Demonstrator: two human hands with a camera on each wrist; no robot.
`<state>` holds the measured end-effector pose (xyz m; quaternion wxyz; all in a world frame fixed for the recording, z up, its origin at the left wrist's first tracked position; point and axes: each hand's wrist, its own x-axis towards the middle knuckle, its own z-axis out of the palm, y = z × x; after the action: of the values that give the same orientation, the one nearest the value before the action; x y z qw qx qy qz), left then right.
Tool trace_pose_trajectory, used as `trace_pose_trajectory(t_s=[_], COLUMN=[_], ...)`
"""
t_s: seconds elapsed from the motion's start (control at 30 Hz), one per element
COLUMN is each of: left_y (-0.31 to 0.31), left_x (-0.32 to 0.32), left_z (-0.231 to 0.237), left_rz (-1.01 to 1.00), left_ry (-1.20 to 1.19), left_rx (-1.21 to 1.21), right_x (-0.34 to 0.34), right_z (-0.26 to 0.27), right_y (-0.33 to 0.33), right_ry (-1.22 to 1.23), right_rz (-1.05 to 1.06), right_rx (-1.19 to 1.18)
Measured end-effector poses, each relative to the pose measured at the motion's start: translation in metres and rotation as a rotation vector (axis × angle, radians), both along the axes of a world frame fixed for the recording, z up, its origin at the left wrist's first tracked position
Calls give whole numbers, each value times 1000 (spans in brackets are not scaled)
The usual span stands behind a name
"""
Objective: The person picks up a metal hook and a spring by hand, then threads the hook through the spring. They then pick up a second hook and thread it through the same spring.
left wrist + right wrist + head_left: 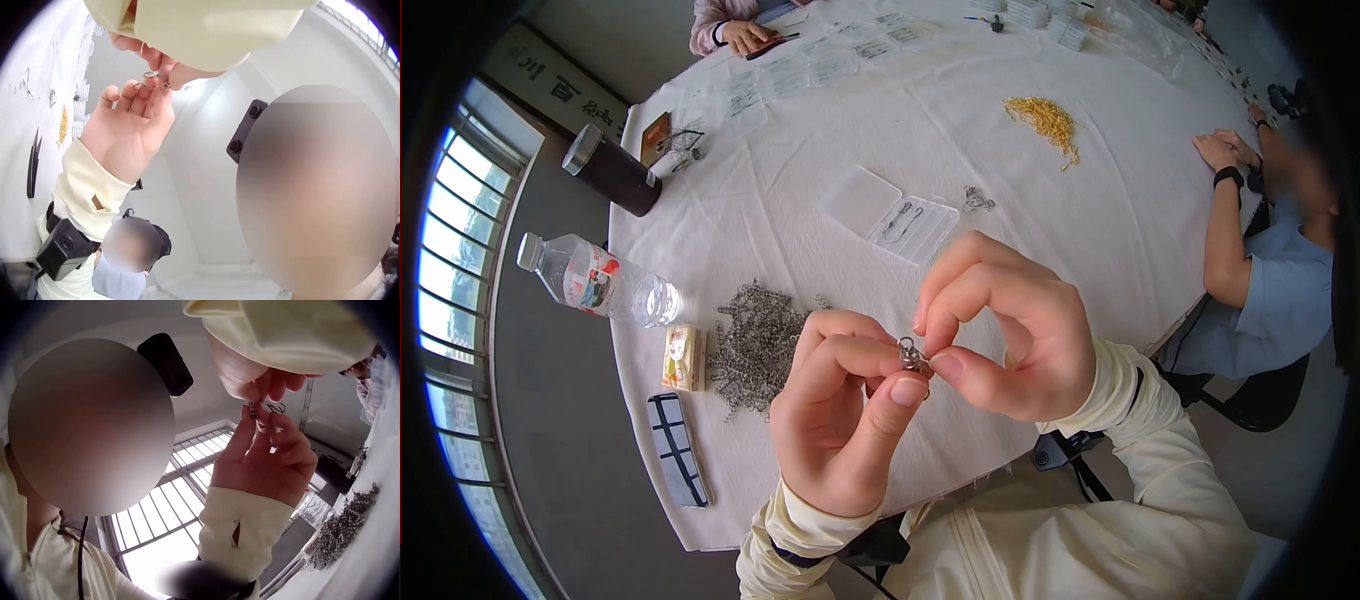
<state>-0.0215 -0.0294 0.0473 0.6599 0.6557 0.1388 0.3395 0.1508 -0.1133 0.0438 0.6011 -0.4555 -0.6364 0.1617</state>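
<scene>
My left hand [840,400] pinches a small metal fishing hook rig [910,353] between thumb and forefinger, its wire ring standing up above the fingertips. Close against it, the thumb and forefinger of my right hand [1010,335] pinch at the rig's side. Curved hooks [275,409] stick out by the fingertips in the right wrist view. Left of my left hand lies a heap of metal spring pieces [755,345]. Beyond both hands sits an open clear plastic case [915,228] with finished-looking rigs in it.
A water bottle [595,280], a dark thermos [612,170], a tissue pack [684,358] and a phone [678,450] line the left edge. Gold pieces [1045,122] lie farther back, with a small metal cluster [977,198] nearer. Other people sit at the far side and right.
</scene>
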Motion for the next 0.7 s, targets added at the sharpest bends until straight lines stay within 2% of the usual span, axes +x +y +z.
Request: trace_pose_trajectory(t_s=[0.47, 0.7], left_y=[1, 6], left_x=[1, 4], left_z=[0, -7], left_rz=[24, 71], left_ry=[20, 84], left_rx=[41, 195], right_x=[0, 5], right_z=[3, -3], right_y=[-2, 1], right_ry=[28, 30], right_rz=[-32, -5], right_rx=[0, 11])
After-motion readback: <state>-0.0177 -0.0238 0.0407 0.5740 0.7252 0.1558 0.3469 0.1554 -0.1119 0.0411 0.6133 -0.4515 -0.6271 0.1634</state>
